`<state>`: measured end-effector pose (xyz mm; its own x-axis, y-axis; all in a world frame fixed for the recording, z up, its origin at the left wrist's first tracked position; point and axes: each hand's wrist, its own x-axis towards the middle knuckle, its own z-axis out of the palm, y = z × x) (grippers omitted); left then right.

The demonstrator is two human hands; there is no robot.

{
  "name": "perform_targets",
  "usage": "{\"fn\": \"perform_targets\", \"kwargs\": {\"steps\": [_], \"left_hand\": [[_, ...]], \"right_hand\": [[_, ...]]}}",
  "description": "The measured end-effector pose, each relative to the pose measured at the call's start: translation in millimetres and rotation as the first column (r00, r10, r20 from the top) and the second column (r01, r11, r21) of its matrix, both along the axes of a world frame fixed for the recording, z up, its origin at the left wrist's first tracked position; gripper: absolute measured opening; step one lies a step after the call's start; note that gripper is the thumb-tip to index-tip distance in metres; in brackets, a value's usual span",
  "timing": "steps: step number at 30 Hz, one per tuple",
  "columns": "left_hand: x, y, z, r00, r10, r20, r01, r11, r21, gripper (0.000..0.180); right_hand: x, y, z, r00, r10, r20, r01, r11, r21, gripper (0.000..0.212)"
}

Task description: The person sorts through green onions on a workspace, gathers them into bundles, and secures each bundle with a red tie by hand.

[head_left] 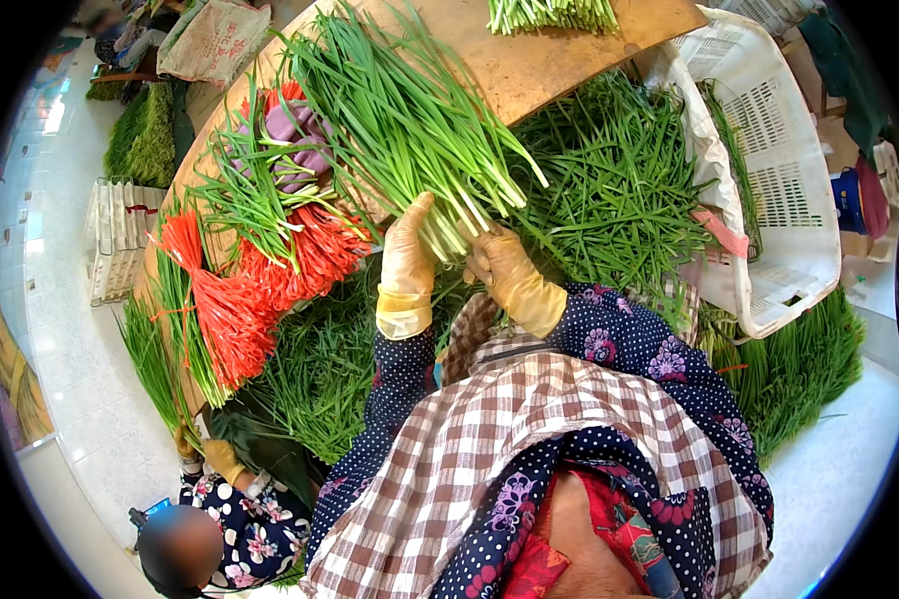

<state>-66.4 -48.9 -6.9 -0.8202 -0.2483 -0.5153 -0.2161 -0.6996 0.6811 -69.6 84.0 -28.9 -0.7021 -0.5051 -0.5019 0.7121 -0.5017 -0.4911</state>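
Note:
A loose bunch of long green chives [400, 110] lies across the wooden table, its pale cut ends pointing toward me. My left hand [408, 255], in a yellowish rubber glove, is closed round the left side of the stalks near those ends, its thumb showing and its fingers hidden beneath. Gloved the same way, my right hand [514, 275] has curled fingers pinching a few stalk ends at the bunch's right side. Left of the bunch lie red plastic ties [295, 260], with some stray chives and a purple cloth [295, 145] on them.
Loose chive leaves [614, 180] are heaped right of my hands, beside a white plastic crate [784, 150]. Another chive bunch [552, 14] sits on the table's [529, 65] far side. At lower left, a co-worker's gloved hand [223, 457] is near more chives. White crates [122, 240] stand far left.

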Motion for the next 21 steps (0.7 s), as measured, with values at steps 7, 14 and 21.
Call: {"fn": "perform_targets", "kwargs": {"steps": [7,14,21], "left_hand": [[0.0,-0.1,3.7,0.999,-0.036,0.014,0.036,0.999,0.026,0.035],[-1.5,3.9,-9.5,0.991,-0.124,0.053,0.118,0.989,0.091,0.025],[2.2,-6.0,-16.8,0.991,-0.13,-0.015,0.131,0.987,0.096,0.02]], "right_hand": [[-7.0,-3.9,9.9,0.992,-0.021,0.126,0.015,0.999,0.05,0.031],[-1.8,21.1,24.0,0.99,0.075,-0.118,-0.066,0.994,0.086,0.012],[24.5,138.8,-1.9,0.991,-0.133,-0.01,0.12,0.86,0.495,0.015]]}}
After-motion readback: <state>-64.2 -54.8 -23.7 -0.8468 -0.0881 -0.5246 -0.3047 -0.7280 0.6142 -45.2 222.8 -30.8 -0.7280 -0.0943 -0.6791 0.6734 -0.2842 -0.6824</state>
